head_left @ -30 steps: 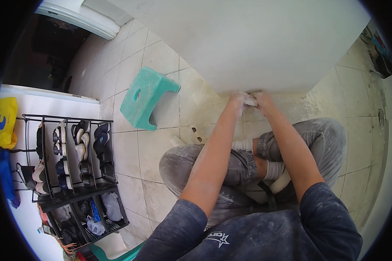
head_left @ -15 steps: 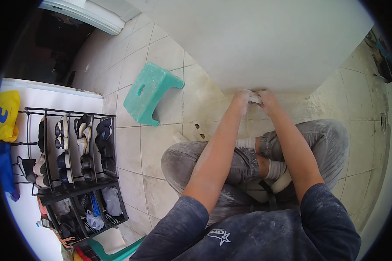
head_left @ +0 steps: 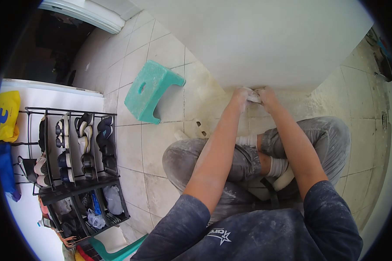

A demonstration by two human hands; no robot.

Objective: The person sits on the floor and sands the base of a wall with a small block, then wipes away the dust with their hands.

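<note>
At the foot of the white wall point(head_left: 283, 52), both of my hands are closed round a small whitish, dusty block point(head_left: 254, 98). My left hand point(head_left: 239, 96) grips its left end, and my right hand point(head_left: 267, 98) has the right end. The block is held close against the wall's bottom edge, just above the floor tiles. White dust coats my fingers and wrists. Much of the block is hidden by the fingers. My forearms reach straight forward over my crossed, dust-covered legs point(head_left: 322, 143).
A green plastic stool point(head_left: 150, 89) stands on the tiled floor to the left. Farther left is a black shoe rack point(head_left: 82, 185) with shoes and bags. Another green piece point(head_left: 117, 252) lies at lower left. Powder and stains mark the tiles near the wall.
The view has shifted very slightly. My hands keep their hold on the block at the wall's base, with barely any movement.
</note>
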